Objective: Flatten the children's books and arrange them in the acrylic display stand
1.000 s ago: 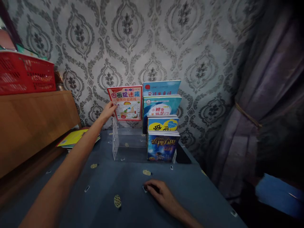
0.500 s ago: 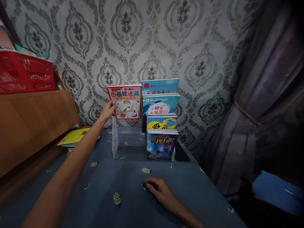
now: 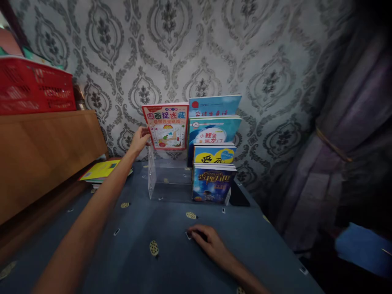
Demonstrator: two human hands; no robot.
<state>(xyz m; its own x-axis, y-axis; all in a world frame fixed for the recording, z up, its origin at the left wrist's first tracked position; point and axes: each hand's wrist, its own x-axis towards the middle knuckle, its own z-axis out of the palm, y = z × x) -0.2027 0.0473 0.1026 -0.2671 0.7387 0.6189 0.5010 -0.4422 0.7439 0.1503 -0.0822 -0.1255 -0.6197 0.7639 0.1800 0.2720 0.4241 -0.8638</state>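
Observation:
My left hand point(image 3: 141, 139) is at the left edge of a red-bordered picture book point(image 3: 168, 130), its fingers closed at that edge and partly hidden. The book stands upright on the back left of a clear acrylic tiered stand point(image 3: 152, 175). On the right side of the stand, books rise in steps: a dark blue book point(image 3: 212, 183) in front, a yellow-and-blue book point(image 3: 214, 155), a teal book point(image 3: 216, 128) and a light blue book point(image 3: 216, 105) behind. My right hand point(image 3: 211, 243) rests on the tablecloth, loosely curled, thumb and fingers apart, holding nothing.
A wooden cabinet point(image 3: 45, 159) with a red plastic basket point(image 3: 36, 87) on it stands at the left. Beside it lies a stack of books with a yellow cover point(image 3: 101, 170). Patterned wallpaper is behind; a tied curtain point(image 3: 330, 151) hangs at the right.
The view has shifted slightly, so the stand and books appear a little further right and higher. My left hand stays at the picture book's left edge. My right hand stays on the cloth.

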